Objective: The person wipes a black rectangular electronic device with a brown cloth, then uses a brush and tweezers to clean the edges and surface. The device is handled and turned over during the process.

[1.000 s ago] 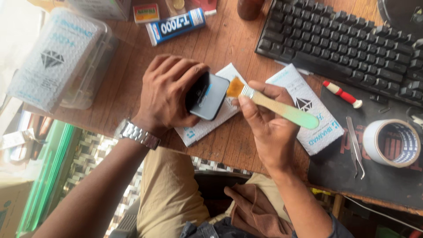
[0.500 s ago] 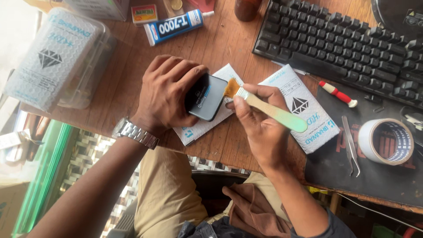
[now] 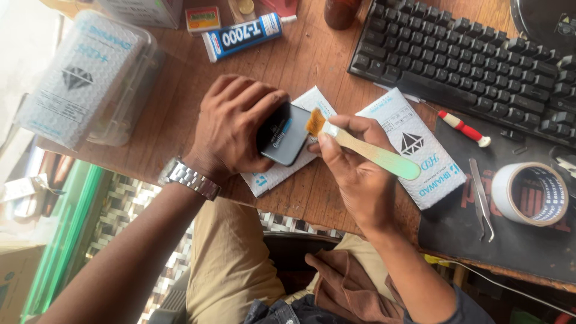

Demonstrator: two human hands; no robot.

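Between frames the brush (image 3: 360,147) barely shifted, right hand (image 3: 354,180) pinching its handle, bristles at the dark phone (image 3: 285,135) that the left hand (image 3: 237,126) pressed steady on a white packet (image 3: 273,174) on the worktop (image 3: 162,108)

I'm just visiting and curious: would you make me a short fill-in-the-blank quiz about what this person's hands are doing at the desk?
1. The right hand holds a small ____ with a pale green handle.
2. The left hand presses down on a dark ____ lying on a white packet.
3. On the left wrist sits a metal ____.
4. On the black mat, beside the tweezers, lies a roll of ____.

Missing words: brush; phone; watch; tape
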